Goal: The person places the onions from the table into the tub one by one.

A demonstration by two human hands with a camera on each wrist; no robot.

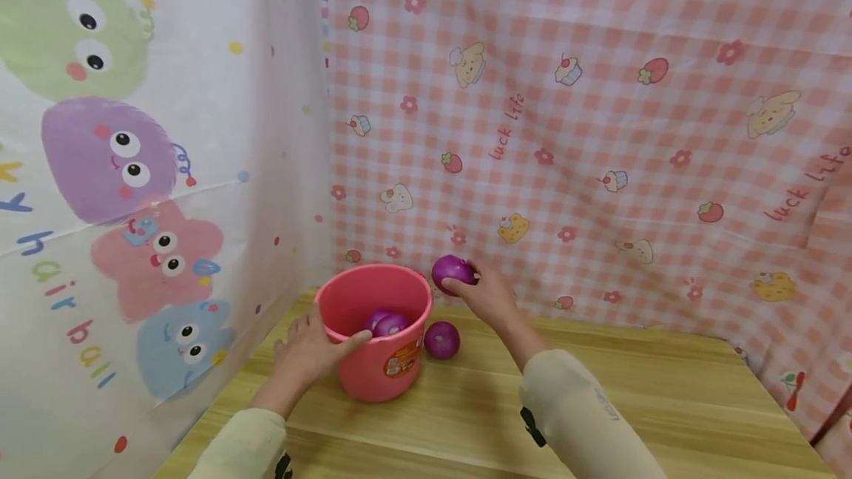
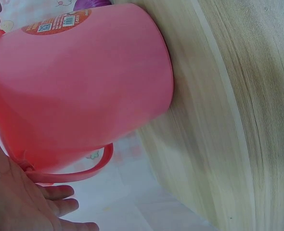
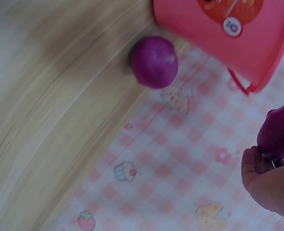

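Note:
A pink bucket (image 1: 379, 372) stands upright on the wooden table, with purple onions (image 1: 389, 324) inside it. At its near left rim rests my left hand (image 1: 309, 353), thumb lying along the rim. In the left wrist view the fingers (image 2: 62, 207) extend fairly straight past the bucket's handle (image 2: 79, 176). To the right, my right hand (image 1: 491, 296) holds a purple onion (image 1: 452, 274) above the table, slightly apart from the bucket's rim. Another purple onion (image 1: 442, 340) sits on the table close to the bucket's right side.
The wooden table (image 1: 599, 405) extends to the right of the bucket. A pink checked cloth (image 1: 599, 131) hangs behind the table, and a white cloth with cartoon figures (image 1: 220, 94) hangs along the left.

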